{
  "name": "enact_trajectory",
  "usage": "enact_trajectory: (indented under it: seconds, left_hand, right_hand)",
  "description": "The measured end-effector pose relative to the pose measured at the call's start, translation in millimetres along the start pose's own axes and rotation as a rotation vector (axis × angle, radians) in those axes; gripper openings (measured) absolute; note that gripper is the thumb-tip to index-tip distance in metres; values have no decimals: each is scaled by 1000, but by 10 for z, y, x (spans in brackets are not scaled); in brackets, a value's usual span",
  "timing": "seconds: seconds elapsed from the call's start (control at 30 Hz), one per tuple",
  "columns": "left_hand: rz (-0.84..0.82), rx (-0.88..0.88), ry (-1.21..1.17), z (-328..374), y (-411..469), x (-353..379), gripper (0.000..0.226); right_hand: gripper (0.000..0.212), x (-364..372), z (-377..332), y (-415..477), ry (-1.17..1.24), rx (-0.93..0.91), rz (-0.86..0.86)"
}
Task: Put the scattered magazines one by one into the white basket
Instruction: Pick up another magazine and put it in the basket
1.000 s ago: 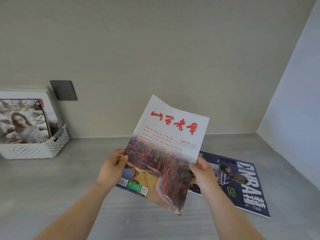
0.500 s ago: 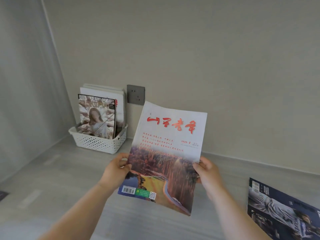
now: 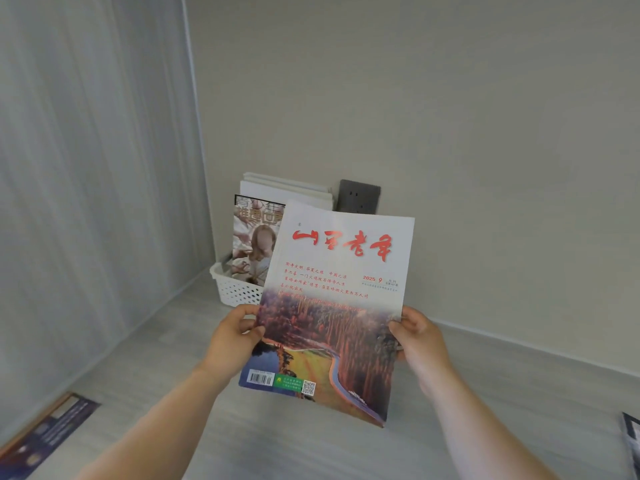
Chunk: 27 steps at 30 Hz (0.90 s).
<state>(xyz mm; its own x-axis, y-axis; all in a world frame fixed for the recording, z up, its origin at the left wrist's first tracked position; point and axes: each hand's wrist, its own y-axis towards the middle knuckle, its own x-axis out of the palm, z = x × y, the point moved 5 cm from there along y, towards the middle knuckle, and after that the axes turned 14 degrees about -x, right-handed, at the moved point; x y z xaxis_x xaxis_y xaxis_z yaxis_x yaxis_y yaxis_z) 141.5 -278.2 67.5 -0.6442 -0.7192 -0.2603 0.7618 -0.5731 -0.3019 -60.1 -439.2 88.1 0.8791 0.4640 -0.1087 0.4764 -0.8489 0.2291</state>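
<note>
Head view: 1 red-titled magazine (image 3: pixel 332 306) held upright at frame centre, clear of the bench (image 3: pixel 485 393). Left hand (image 3: pixel 235 341) pinching its left edge, thumb on the cover, fingers (image 3: pixel 249 311) curled behind; right hand (image 3: pixel 420 344) clamped the same way on the right edge. Both sets of fingers closed on the magazine, none spread open.

White basket (image 3: pixel 235 289) just behind and left of the held cover, in the corner where the back wall meets the side wall, partly hidden by the magazine. Already loaded: 1 portrait-cover magazine (image 3: pixel 254 244) standing at the front, a white stack (image 3: pixel 287 190) behind it leaning on the wall. Grey wall socket (image 3: pixel 358 196) just right of the stack. At least 2 more magazines lying flat on the bench: 1 dark-covered magazine (image 3: pixel 45 434) at lower left, 1 sliver of another magazine (image 3: pixel 632 445) at the far right edge.

Likely step: carrying toward the basket, insertion not yet begun.

Risks, as judgement only:
- Soft, thin pages; lower edge prone to buckling on the basket rim if lowered at a slant.
- Little free slot visible; bottom edge could catch on the portrait cover and crumple it or push it forward.
- Light plastic basket; a hard shove could slide or tip it.
- Release too early, and a topple outward over the low front wall.
</note>
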Motion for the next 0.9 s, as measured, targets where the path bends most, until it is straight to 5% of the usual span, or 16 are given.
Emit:
enact_trajectory:
  seconds: [0.57,0.9]
  left_hand:
    - [46,-11,-147,-15,989,-645,20]
    - [107,127,-212,396,1601,-761,23]
  right_hand:
    - [33,999,-73,750,-73,-50,-96]
    - [34,1302,-160,1416,-31,-175,-102]
